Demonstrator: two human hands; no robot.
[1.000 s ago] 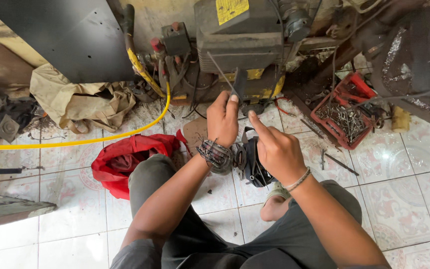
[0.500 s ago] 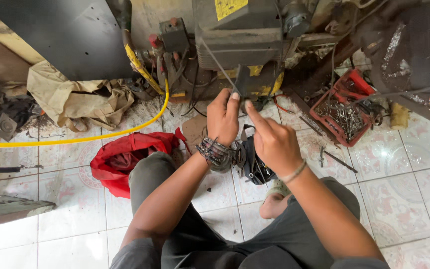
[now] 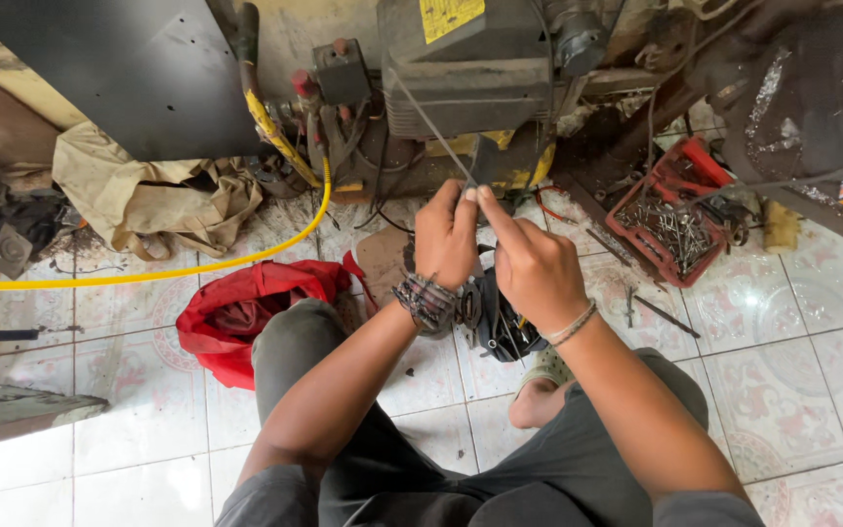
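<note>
My left hand (image 3: 446, 239) and my right hand (image 3: 531, 263) meet at the fingertips and pinch a thin grey wire or strip (image 3: 428, 122) that runs up and to the left, across the front of a dark machine (image 3: 470, 68). Beneath my hands a dark round part with coloured wiring (image 3: 500, 322) rests near my knee. A braided band circles my left wrist, and a pale band my right wrist. I am sitting on a tiled floor (image 3: 139, 410) with my bare foot (image 3: 539, 395) tucked under.
A red bag (image 3: 246, 312) lies left of my knee. A yellow hose (image 3: 148, 273) crosses the floor to the machine. A red tray of screws and bolts (image 3: 670, 220) sits at the right. Tan cloth (image 3: 148, 200) is heaped at the left under a black panel (image 3: 139, 68).
My two hands have come closer together at the fingertips and risen slightly along the thin wire. The view has shifted a little; nothing else has moved.
</note>
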